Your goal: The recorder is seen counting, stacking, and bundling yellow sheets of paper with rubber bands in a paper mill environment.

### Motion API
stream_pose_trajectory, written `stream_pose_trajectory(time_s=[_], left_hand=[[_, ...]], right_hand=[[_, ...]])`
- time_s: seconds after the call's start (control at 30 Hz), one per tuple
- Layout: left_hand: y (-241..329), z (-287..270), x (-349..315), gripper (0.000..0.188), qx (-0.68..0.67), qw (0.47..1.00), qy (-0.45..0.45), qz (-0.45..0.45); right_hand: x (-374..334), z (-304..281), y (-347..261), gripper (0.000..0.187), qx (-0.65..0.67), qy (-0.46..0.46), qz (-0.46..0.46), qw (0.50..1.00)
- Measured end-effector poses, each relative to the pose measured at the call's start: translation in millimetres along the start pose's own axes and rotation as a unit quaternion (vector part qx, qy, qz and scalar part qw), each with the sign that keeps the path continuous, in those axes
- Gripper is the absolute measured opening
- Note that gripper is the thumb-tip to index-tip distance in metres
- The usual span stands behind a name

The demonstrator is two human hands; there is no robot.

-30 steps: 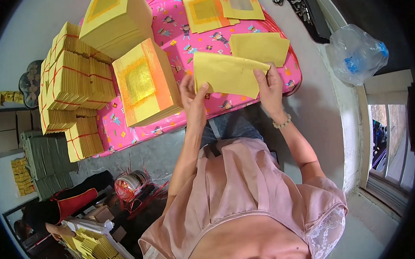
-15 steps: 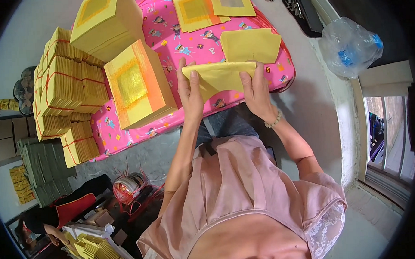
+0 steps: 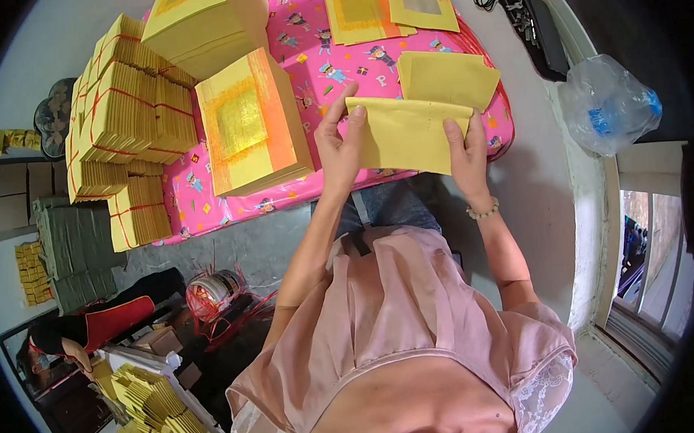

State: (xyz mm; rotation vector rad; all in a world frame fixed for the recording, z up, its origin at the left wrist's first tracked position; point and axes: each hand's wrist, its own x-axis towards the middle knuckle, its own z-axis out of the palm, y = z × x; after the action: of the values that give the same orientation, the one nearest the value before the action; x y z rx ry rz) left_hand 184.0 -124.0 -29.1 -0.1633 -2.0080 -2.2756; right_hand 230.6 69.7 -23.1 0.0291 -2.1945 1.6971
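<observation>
My left hand [image 3: 341,145] and my right hand [image 3: 466,155] grip a sheet of yellow paper [image 3: 407,138] by its two sides, thumbs on the near face. The paper looks folded, with a rolled or creased upper edge, and hangs over the near rim of the table. Just beyond it lies a small pile of plain yellow papers [image 3: 451,80]. To the left of my left hand stands a tall stack of yellow paper [image 3: 239,132], its top sheet bearing a gold square and an orange band. A beaded bracelet circles my right wrist.
A pink patterned cloth [image 3: 321,67] covers the table. Bundles tied with red string [image 3: 129,110] stand at left, another tall stack [image 3: 207,29] behind. Gold-marked sheets [image 3: 361,11] lie at the far side. A bag of plastic bottles [image 3: 609,104] sits right. Another person [image 3: 58,333] works at lower left.
The folded paper has tilted so more of its face shows, its lower edge now hanging straighter. Both hands still hold its sides. The whole view has shifted slightly.
</observation>
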Motion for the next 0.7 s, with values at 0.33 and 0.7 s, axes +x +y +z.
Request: stream_pose_trajectory(time_s=[0.33, 0.7], left_hand=[[3.8, -2.3, 18.1, 0.029, -0.053, 0.962, -0.225, -0.146], [28.3, 14.5, 33.5, 0.025, 0.212, 0.872, -0.438, -0.062]], right_hand=[[-5.1, -26.1, 14.0, 0.035, 0.229, 0.034, 0.182, 0.956], [11.4, -49.6, 3.1, 0.03, 0.046, -0.156, 0.099, 0.982]])
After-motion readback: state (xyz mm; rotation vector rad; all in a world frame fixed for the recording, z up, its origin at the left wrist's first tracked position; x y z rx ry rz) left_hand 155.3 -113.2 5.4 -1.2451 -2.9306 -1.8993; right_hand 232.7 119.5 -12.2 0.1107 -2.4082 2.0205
